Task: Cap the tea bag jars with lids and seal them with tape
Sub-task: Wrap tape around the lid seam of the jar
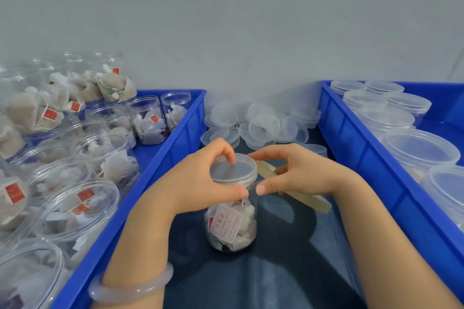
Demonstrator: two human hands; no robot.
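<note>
clear plastic tea bag jar [232,228] upright on dark table [276,271], tea bags inside | its white tag [226,223]: red Chinese print, can't read it tbh | left hand [200,178] + right hand [298,173] both pinching its round clear lid [236,168] | pale flat stick [308,199] under right hand | loose clear lids [263,125] piled behind | left blue plastic crate [150,183]: open tea-bag jars | right blue plastic crate [364,158]: lidded jars

A narrow lane of dark surface [288,271] runs between 2 blue walls, the left bin [175,148] and the right bin [351,138]. It is open at lower centre. The jar [232,220] stands mid-lane, loose lids [263,123] pile behind it, and a stick [301,195] lies across the lane at the jar's right.
</note>
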